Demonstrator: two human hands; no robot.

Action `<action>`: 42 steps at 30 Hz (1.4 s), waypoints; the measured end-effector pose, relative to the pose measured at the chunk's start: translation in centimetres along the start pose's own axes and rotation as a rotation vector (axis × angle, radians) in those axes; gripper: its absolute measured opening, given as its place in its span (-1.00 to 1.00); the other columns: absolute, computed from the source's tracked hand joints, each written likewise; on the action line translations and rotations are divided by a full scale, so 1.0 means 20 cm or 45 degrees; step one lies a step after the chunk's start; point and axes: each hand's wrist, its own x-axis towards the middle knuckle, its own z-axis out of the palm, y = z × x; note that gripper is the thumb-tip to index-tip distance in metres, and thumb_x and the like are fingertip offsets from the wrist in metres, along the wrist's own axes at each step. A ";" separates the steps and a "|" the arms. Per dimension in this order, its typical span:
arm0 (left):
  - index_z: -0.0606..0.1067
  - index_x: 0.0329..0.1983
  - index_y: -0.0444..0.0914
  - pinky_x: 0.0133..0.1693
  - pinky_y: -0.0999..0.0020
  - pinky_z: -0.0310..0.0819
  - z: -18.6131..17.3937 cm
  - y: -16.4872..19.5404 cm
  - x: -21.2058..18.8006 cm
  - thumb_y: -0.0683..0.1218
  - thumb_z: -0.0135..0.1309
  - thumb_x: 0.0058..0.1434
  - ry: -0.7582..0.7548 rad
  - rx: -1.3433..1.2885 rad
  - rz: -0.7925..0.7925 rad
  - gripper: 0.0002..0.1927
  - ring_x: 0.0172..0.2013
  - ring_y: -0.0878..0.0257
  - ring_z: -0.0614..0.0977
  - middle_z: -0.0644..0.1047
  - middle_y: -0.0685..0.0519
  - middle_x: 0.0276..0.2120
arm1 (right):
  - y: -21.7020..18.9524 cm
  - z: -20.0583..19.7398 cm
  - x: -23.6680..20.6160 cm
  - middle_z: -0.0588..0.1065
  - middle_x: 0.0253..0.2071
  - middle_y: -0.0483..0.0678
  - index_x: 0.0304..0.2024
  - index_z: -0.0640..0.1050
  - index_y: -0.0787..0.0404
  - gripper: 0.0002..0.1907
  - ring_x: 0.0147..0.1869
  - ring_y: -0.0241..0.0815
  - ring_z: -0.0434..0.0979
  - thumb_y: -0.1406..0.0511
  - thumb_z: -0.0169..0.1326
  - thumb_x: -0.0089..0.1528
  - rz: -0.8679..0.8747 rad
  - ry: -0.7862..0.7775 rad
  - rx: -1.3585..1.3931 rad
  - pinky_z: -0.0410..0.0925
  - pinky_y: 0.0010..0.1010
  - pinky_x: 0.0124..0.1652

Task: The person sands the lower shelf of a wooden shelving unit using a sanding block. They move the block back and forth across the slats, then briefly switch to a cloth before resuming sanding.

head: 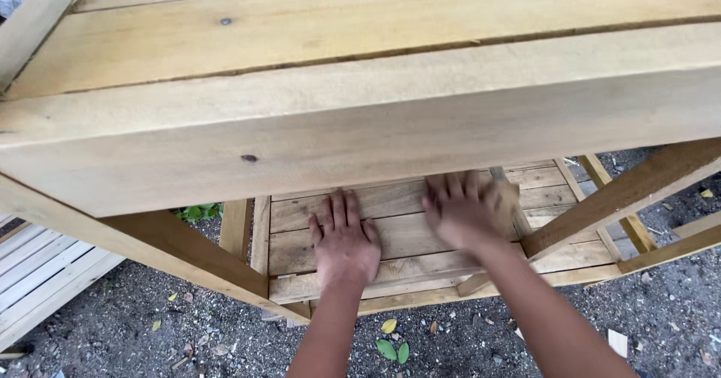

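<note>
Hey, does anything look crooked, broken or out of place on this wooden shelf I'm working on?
Nothing stands out. Left hand lies flat on the lower shelf boards; right hand is motion-blurred, so what it holds is unclear. Boards look even and undamaged.

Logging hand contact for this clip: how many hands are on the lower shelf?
2. Left hand lies flat on the lower shelf planks; right hand, blurred, is beside it.
</note>
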 end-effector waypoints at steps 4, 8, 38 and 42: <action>-0.35 0.56 -0.15 0.44 0.03 -0.48 -0.02 -0.01 0.01 0.13 -0.62 0.39 0.001 0.012 0.002 -0.29 0.51 0.10 -0.31 -0.37 0.04 0.55 | 0.02 -0.21 0.31 0.19 0.55 0.10 0.52 0.24 0.06 -0.32 0.68 0.01 -0.01 -0.06 -0.35 0.44 0.139 -0.001 0.260 -0.20 0.02 0.60; -0.38 0.56 -0.14 0.44 0.03 -0.48 -0.05 0.00 0.00 0.13 -0.65 0.40 -0.027 0.020 0.011 -0.30 0.51 0.10 -0.32 -0.40 0.05 0.55 | 0.01 -0.16 0.21 -0.09 0.56 0.10 0.51 0.00 0.16 -0.29 0.65 0.02 -0.29 -0.05 -0.51 0.42 -0.050 0.089 0.226 -0.31 -0.06 0.55; -0.40 0.55 -0.15 0.44 0.03 -0.49 -0.04 0.02 0.01 0.14 -0.67 0.41 -0.046 -0.007 0.014 -0.30 0.51 0.09 -0.34 -0.40 0.03 0.54 | -0.08 -0.06 0.02 -0.39 0.59 -0.11 0.54 -0.21 -0.21 -0.22 0.62 0.08 -0.54 -0.23 -0.59 0.33 -0.190 -0.080 -0.091 -0.48 0.28 0.42; -0.38 0.56 -0.16 0.44 0.03 -0.47 -0.04 0.01 0.02 0.13 -0.64 0.41 -0.034 0.011 0.015 -0.29 0.51 0.08 -0.32 -0.39 0.02 0.55 | -0.13 -0.20 0.35 0.20 0.49 0.06 0.45 0.23 0.06 -0.26 0.57 0.00 0.13 -0.16 -0.31 0.36 -0.071 0.055 0.313 0.03 -0.11 0.49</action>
